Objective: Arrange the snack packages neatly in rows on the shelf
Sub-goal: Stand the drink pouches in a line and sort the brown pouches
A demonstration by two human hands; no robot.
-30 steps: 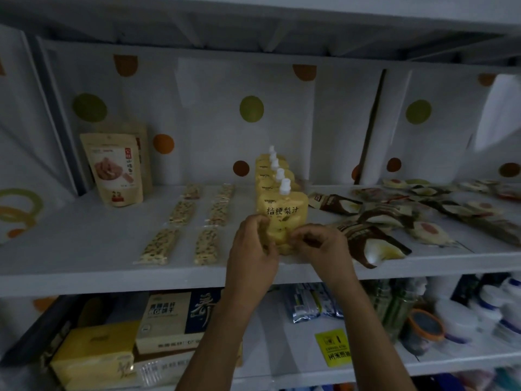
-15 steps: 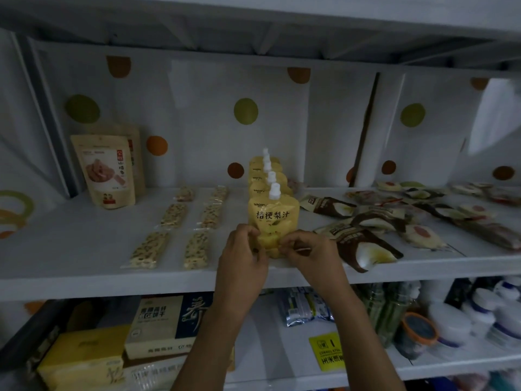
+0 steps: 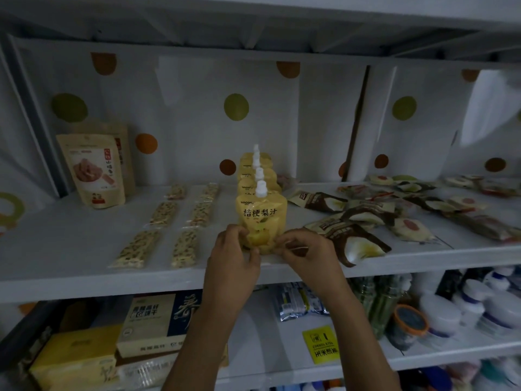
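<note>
A yellow spouted juice pouch (image 3: 262, 213) stands upright at the front of a row of like pouches (image 3: 255, 170) on the white shelf (image 3: 84, 275). My left hand (image 3: 235, 252) grips its lower left corner and my right hand (image 3: 306, 249) pinches its lower right corner. Two rows of nut bars (image 3: 180, 218) lie flat to the left. A loose heap of brown and cream snack packets (image 3: 358, 224) sprawls to the right.
A tan stand-up bag (image 3: 93, 170) leans at the back left against the dotted wall. The lower shelf holds boxes (image 3: 149, 323), foil sachets (image 3: 298, 300), a yellow label (image 3: 324, 345) and white bottles (image 3: 465, 306).
Both hands stay on the base of the front yellow pouch; the pouch and hands have barely shifted. The view has drifted slightly.
</note>
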